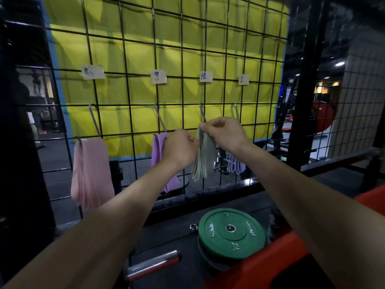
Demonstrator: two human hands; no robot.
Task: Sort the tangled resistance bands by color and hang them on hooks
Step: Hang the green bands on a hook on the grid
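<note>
A black wire grid [181, 59] carries several metal hooks under paper labels. Pink bands [91, 172] hang from the leftmost hook. Purple bands [158, 151] hang from the second hook, partly behind my left hand [181, 149]. Pale green bands [203, 159] hang at the third hook [202, 114]. My left hand pinches their top edge from the left, and my right hand [224, 132] pinches the top at the hook's tip. Light lavender bands [235, 165] show below my right forearm under the fourth hook [236, 111].
A green weight plate [231, 232] lies on a black surface below the grid, with a small metal ring [193, 227] beside it. A chrome and red bar end [154, 265] lies at the front. An orange-red frame [270, 261] runs along the lower right.
</note>
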